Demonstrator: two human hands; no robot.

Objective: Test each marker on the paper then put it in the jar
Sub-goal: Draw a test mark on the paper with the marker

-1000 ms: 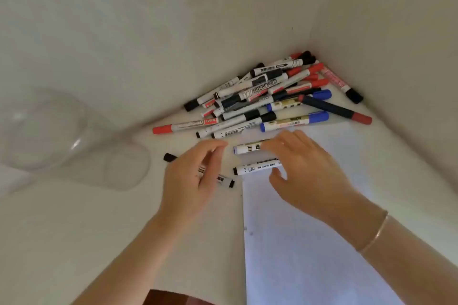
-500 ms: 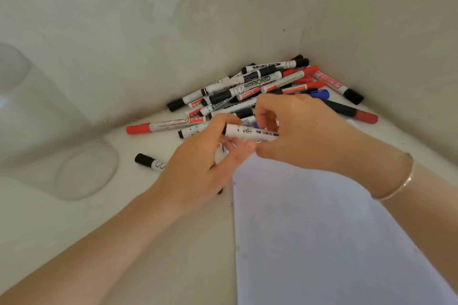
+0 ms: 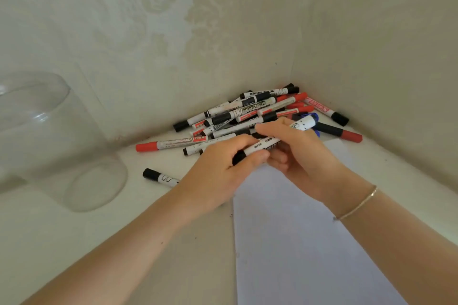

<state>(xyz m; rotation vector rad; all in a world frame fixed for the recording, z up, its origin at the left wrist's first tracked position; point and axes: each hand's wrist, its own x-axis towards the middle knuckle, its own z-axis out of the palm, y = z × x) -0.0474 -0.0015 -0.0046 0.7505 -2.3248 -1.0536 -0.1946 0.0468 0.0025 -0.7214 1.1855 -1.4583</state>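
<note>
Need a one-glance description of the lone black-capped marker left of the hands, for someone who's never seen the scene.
Start at the clear jar on the left of the white table. Just right of its base, one marker lies alone, its right end hidden behind the left hand. Unlike the pile of markers heaped in the wall corner, it lies apart, black cap pointing toward the jar.

Soft, even daylight with a greenish-cream cast, no hard shadows.

The far wall is brightest at upper left and dims toward the right; its embossed pattern shows only faintly. The clear jar at left catches small glare streaks near its rim and looks smeared and soft. Print on the far markers stays legible. Wide-angle stretch bends the near forearms outward, and the paper reads pale lavender.
</note>
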